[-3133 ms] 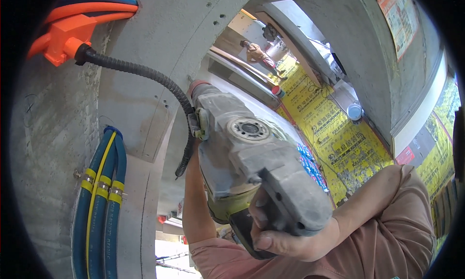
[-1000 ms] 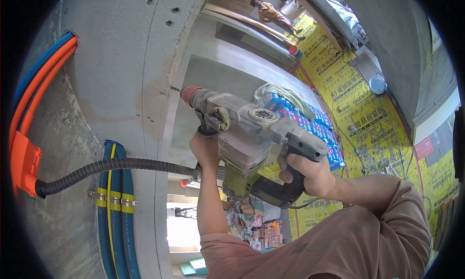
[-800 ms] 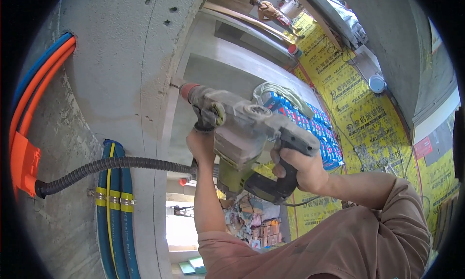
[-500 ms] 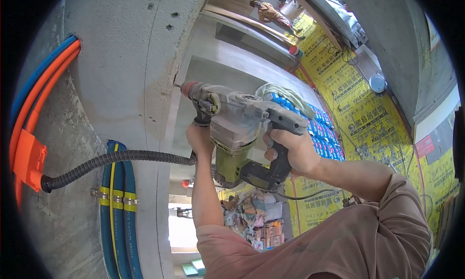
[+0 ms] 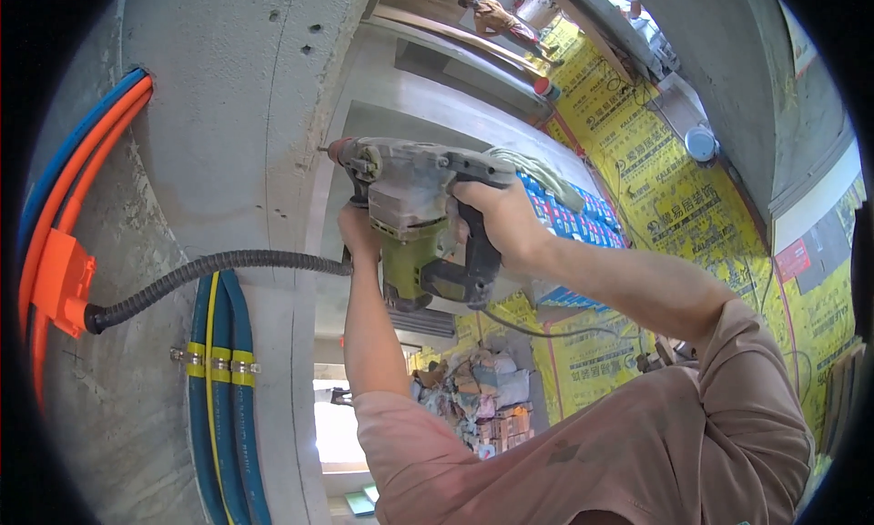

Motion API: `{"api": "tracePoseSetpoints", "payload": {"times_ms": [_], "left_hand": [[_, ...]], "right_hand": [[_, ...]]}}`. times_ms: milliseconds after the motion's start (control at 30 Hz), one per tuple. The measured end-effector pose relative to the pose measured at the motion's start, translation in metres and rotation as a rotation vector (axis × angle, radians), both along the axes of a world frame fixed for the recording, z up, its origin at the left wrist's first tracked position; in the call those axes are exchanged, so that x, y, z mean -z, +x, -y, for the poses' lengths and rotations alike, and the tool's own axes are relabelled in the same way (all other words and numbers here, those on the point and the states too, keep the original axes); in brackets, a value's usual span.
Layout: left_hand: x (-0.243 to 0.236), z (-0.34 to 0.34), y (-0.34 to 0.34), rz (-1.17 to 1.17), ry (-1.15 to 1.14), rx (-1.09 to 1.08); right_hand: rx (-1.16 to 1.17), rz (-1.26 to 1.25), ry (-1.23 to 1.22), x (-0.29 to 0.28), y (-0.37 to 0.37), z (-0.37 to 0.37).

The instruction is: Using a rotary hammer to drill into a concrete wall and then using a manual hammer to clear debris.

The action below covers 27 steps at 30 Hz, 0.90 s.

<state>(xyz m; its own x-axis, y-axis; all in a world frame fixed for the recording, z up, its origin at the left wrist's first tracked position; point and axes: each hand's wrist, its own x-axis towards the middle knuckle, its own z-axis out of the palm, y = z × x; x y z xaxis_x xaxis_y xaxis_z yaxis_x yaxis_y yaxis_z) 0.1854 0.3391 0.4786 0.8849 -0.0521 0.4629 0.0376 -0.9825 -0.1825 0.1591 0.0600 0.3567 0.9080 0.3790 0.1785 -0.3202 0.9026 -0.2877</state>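
Note:
A dusty green-and-grey rotary hammer drill (image 5: 410,183) is held out in front of me, its nose pointing left. My right hand (image 5: 501,217) wraps round the black rear handle. My left hand (image 5: 360,231) is closed round the side handle below the nose; the drill body hides part of its fingers. The short bit (image 5: 323,149) meets the edge of the concrete beam (image 5: 228,152) in the picture; I cannot tell how deep it sits. A power cord (image 5: 555,332) trails rightward from the drill's rear handle.
A black corrugated hose (image 5: 218,259) runs from an orange box (image 5: 64,284) toward my left forearm. Blue pipes (image 5: 220,416) are clamped at left. Stacked blue packages (image 5: 583,224), a white bucket (image 5: 700,143) and piled sacks (image 5: 482,388) stand below. Another person (image 5: 501,20) stands far off.
The drill and both my hands have shifted left and slightly up in the picture. My right arm reaches farther forward. Both hands keep their hold.

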Motion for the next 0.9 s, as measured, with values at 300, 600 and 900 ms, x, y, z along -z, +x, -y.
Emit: {"api": "tracePoseSetpoints", "payload": {"times_ms": [300, 600, 900], "left_hand": [[0.019, 0.021, -0.024, 0.025, -0.064, 0.17], [-0.001, -0.041, 0.008, 0.056, -0.145, 0.172], [0.015, 0.018, 0.009, 0.052, -0.219, 0.228]], "right_hand": [[0.103, 0.026, -0.036, 0.025, -0.053, 0.016], [0.146, 0.132, -0.017, -0.005, -0.02, -0.016], [0.159, 0.096, 0.011, 0.011, -0.044, 0.004]]}}
